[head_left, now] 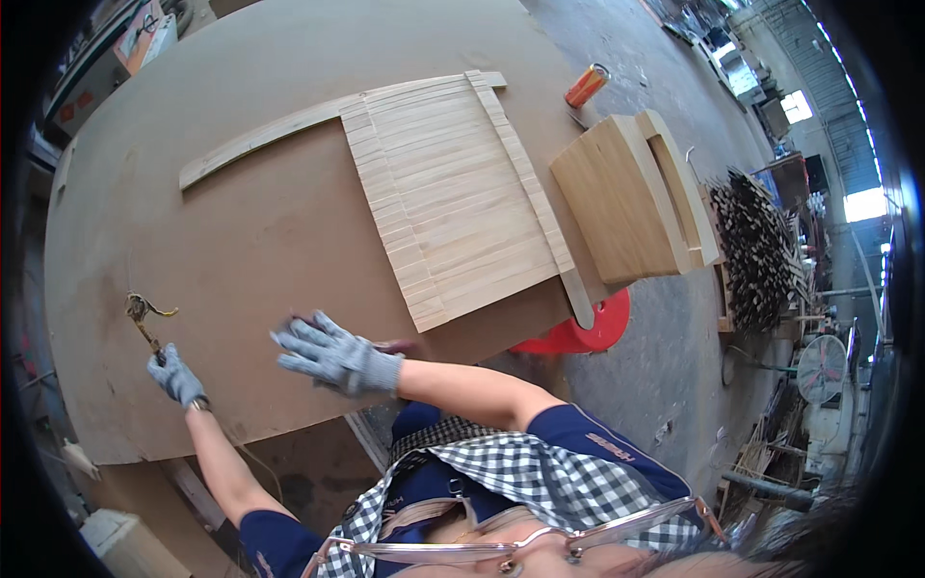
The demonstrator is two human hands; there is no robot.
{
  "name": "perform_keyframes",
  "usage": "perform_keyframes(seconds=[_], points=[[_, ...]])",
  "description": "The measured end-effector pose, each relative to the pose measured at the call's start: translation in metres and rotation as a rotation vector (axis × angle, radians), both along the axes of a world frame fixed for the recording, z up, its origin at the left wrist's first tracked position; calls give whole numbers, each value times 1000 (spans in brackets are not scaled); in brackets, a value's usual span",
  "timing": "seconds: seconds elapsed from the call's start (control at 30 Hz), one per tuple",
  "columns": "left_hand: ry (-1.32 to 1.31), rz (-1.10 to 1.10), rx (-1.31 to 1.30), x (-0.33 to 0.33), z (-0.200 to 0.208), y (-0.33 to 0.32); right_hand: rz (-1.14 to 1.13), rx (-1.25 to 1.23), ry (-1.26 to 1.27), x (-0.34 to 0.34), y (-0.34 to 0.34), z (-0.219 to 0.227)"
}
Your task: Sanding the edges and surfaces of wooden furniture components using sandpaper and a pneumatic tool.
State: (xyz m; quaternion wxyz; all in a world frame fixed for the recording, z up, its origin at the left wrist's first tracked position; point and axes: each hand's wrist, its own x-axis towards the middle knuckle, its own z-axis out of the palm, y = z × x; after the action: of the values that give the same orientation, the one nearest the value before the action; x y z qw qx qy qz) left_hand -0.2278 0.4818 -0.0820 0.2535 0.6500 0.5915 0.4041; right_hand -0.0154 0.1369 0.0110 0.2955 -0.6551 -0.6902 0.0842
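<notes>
1. A worker's gloved left hand point(176, 378) closes around the lower end of a thin yellow-and-dark tool point(147, 329) above the near left part of a broad brown table point(260, 241). Its upper end splits into bent, ragged-looking tips; its exact kind cannot be told.

2. The gloved right hand point(332, 358) hangs open near the table's front edge, fingers spread and slightly blurred. A dark red object point(395, 347) shows behind it, mostly hidden; whether the glove touches it cannot be told.

3. The tool looks light, with a fairly stiff stem and a more delicate, perhaps flexible, tip. The stem's lower end, where the glove grips, seems the surest hold. The grey knit gloves should help against slipping.

4. Beyond the right hand lies a panel of pale wooden slats point(467, 193), straight-grained and set side by side. It would likely be stiff but loose if unfastened, best supported from both outer edges. A narrow strip point(520, 164) crosses its right side; a longer board point(265, 140) runs along its far edge.

5. Farther right stands a smooth, blocky wooden piece point(612, 202) with a long slot, near an orange-red can point(587, 87). A round red stool point(605, 323) sits below, on grey concrete floor point(674, 356).
</notes>
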Motion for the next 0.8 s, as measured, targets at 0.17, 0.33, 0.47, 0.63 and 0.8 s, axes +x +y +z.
perform_keyframes(seconds=[0.17,0.33,0.47,0.63,0.8], points=[[-53,-268,46,67,127,-201,-339,53,226,15,2,21],[-108,-856,160,111,167,-371,-675,92,942,9,-81,74],[56,-989,73,112,157,-456,-985,114,1630,14,-157,74],[93,-1252,-70,110,168,-485,-1271,90,1639,-6,-225,47],[133,-1273,-146,106,181,-502,-1356,120,1537,-11,-240,62]])
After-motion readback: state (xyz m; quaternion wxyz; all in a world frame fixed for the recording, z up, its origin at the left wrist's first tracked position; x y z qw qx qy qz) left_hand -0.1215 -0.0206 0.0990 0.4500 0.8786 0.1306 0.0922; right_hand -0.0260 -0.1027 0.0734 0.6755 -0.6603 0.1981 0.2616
